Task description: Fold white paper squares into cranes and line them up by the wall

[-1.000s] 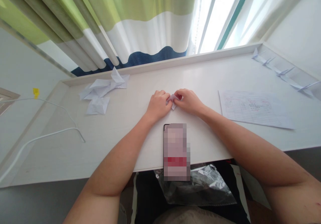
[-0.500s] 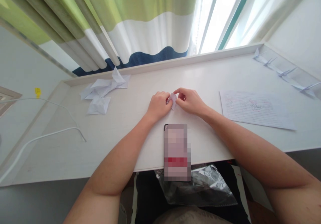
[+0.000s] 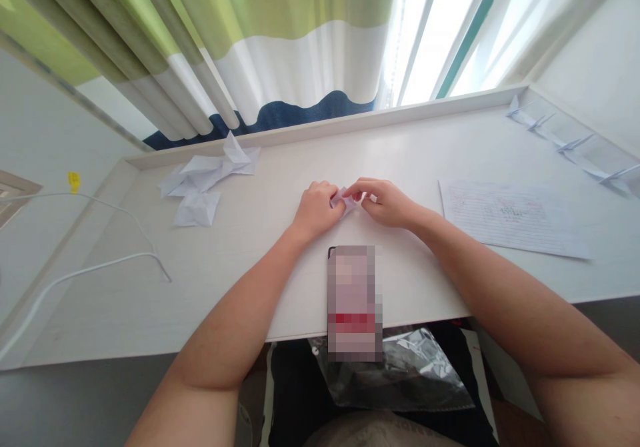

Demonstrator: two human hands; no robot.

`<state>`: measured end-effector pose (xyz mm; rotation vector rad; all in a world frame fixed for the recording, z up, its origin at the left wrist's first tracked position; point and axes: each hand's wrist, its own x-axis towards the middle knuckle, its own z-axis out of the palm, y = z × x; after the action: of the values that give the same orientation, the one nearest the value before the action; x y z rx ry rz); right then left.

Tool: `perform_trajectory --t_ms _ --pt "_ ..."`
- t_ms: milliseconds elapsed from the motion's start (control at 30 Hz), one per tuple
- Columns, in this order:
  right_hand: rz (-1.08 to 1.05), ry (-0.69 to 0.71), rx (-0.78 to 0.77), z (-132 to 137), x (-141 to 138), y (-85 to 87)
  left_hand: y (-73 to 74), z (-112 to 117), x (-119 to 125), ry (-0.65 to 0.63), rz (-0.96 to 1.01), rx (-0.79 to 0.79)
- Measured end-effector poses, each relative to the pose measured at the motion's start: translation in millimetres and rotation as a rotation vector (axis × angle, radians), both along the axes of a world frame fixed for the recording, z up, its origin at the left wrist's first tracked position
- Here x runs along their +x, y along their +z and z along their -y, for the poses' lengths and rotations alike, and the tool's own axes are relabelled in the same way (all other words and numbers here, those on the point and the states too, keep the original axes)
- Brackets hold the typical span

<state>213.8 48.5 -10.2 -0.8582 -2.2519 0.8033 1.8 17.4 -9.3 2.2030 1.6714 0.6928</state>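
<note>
A small folded piece of white paper sits just above the desk between my two hands. My left hand grips its left end with the fingers curled. My right hand pinches its right side between the fingertips and thumb. The middle of the paper is partly hidden by my fingers. Both forearms rest towards the front edge of the white desk. A phone, its screen blurred out, lies between my forearms and overhangs that edge.
Crumpled white paper pieces lie at the left. Several paper cranes line the back right ledge. A printed sheet with red marks lies at the right. A white cable runs across the desk's left end. A curtain and window stand behind.
My right hand has shifted slightly right and its fingers have moved along the paper. The folded paper now lies flatter, tilted towards the right, instead of pointing upright between my hands.
</note>
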Motion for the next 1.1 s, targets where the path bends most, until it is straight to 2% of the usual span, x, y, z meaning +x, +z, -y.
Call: perform_trajectory --t_ms 200,367,500,800,1100 --pt "0.042 0.016 0.017 0.3 0.8 -1.8 -3.1 -1.1 -2.5 -0.013 0.039 0.0" --pt "0.177 0.001 0.153 0.1 3.2 -2.4 -3.0 1.3 -4.3 0.0 0.155 -0.012" --pt "0.25 -0.034 0.222 2.8 4.1 0.1 -1.6 4.2 -7.5 -0.006 0.176 0.008" --pt "0.213 -0.009 0.213 2.0 4.3 -1.0 8.5 13.5 -15.5 -0.179 0.165 0.015" --pt "0.188 0.014 0.186 4.2 7.2 2.0 2.1 10.7 -25.0 -0.211 0.179 0.042"
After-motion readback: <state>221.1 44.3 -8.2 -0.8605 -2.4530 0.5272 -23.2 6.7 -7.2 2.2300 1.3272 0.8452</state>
